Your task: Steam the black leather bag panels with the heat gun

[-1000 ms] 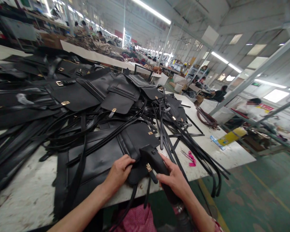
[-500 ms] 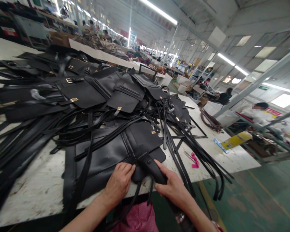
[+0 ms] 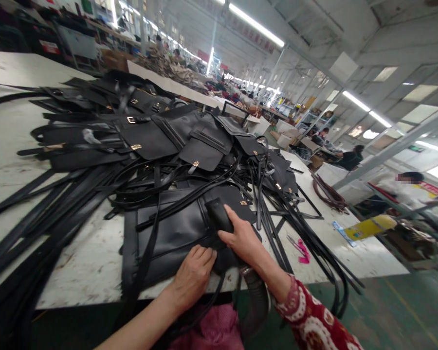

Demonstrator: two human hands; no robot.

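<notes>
A black leather bag (image 3: pixel 178 233) lies flat at the table's front edge, its flap with a small gold clasp to the right. My left hand (image 3: pixel 195 274) has its fingers curled and pressed together at the bag's near edge. In my right hand (image 3: pixel 243 238) is a black hand-held tool (image 3: pixel 218 216), wrapped by the fingers and held over the flap side of the bag. From below that hand a ribbed hose (image 3: pixel 258 296) curves down past the table edge. What the tool's tip touches cannot be made out. Thin straps hang near my left hand.
Many black bags (image 3: pixel 160 136) with long straps pile up behind and to the left. On the white table (image 3: pixel 83 272), to the right, lie scissors with a pink ribbon (image 3: pixel 303 251), a yellow container (image 3: pixel 372 227) and coiled brown straps (image 3: pixel 327 193). People sit at benches beyond.
My right hand has lifted the black tool up and away from the near edge, over the bag's flap side. My left hand stays at the near edge. The whole view has shifted.
</notes>
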